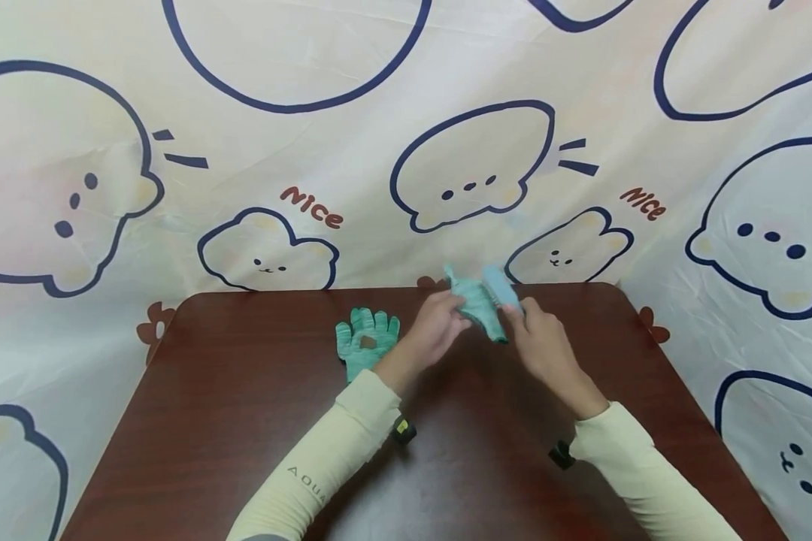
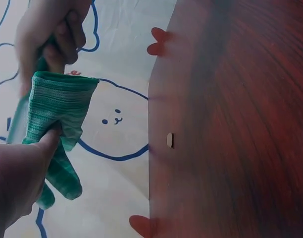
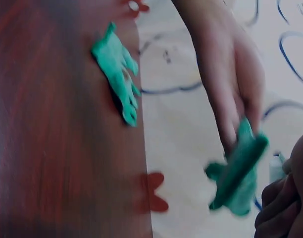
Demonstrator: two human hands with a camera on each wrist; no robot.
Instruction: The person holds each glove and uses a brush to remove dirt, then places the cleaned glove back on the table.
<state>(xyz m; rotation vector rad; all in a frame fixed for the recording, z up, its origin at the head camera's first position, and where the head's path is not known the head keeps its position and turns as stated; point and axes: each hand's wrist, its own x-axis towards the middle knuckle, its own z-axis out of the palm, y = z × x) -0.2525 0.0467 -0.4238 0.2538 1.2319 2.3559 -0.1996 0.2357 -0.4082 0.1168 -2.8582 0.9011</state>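
Note:
In the head view my left hand (image 1: 436, 327) grips a green knitted glove (image 1: 475, 300) above the far edge of the table. The left wrist view shows the thumb pressed into this glove (image 2: 62, 104), its cuff up and its fingers dangling. My right hand (image 1: 544, 342) holds a light blue brush (image 1: 502, 288) by its handle, the head lying along the glove's side. Curled fingers of the right hand (image 2: 62, 44) wrap the handle. A second green glove (image 1: 362, 366) with a brown spot lies flat on the table, left of my left hand.
The dark brown wooden table (image 1: 243, 436) has rounded far corners. A small tan piece (image 2: 170, 140) lies on it near the far edge. Behind and at both sides hangs a pale cloth (image 1: 365, 150) with cartoon outlines.

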